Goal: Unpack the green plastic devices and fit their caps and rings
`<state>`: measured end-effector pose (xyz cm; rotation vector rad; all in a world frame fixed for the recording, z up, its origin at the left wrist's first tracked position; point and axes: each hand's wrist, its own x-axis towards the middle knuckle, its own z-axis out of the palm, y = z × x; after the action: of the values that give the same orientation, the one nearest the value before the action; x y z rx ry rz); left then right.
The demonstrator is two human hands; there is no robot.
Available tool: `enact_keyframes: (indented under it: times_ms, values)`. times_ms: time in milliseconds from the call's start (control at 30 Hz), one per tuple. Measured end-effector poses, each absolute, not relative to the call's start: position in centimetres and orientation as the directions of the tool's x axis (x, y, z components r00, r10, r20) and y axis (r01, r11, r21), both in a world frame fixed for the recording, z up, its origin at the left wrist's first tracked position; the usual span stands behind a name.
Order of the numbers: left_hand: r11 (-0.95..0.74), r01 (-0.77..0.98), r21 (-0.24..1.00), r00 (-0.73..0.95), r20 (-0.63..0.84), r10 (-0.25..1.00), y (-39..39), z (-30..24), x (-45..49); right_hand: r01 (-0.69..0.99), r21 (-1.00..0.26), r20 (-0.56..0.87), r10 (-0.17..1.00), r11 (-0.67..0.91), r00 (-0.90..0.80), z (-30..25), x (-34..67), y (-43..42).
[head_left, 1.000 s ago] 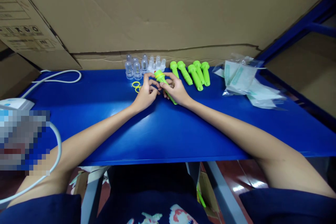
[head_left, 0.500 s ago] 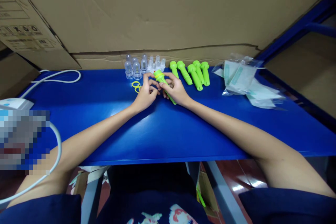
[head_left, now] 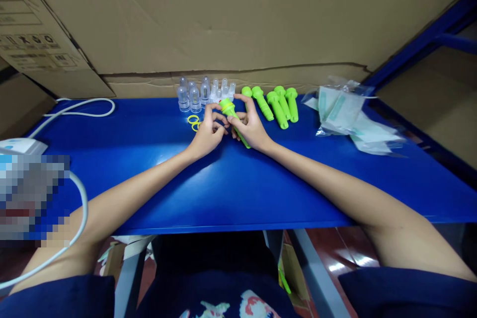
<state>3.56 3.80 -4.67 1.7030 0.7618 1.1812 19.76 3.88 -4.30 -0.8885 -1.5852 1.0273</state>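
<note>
A lime-green flashlight-shaped handle point(head_left: 243, 137) lies slanted between my hands, its wide head up and to the left, with a yellow ring around it. My right hand point(head_left: 255, 130) is wrapped around the shaft, thumb along the top and index finger raised off it. At the head, the fingertips of my left hand point(head_left: 207, 134) press against the rim; its other fingers are curled. A speck of red shows at the head's end. Just left of my left fingers lie yellow rings point(head_left: 193, 119), partly covered by that hand.
Behind my hands stand clear bottle-shaped caps point(head_left: 183, 98) and smaller clear bulb-like pieces point(head_left: 224, 90). Several matching green handles point(head_left: 276, 109) lie to the right. Farther right are plastic packets point(head_left: 341, 109). A white cable point(head_left: 84, 198) and device point(head_left: 24, 147) occupy the left. Cardboard point(head_left: 223, 20) walls the back.
My right index finger has lifted up and away from the green handle's head. The left hand and the handle stay nearly where they were.
</note>
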Motion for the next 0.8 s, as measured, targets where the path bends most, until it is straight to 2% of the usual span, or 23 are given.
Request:
enact_keyframes:
  times_ms: [233,800]
  values:
    - [-0.460,0.029,0.888,0.358,0.420,0.834,3.55,-4.96,3.89,-0.009,-0.909,0.403,0.871,0.417,-0.280,-4.39,19.60,3.84]
    - [-0.427,0.002,0.904,0.368,0.397,0.841,3.84,-4.84,3.62,-0.021,-0.915,0.389,0.868,0.403,-0.309,-4.30,19.73,3.61]
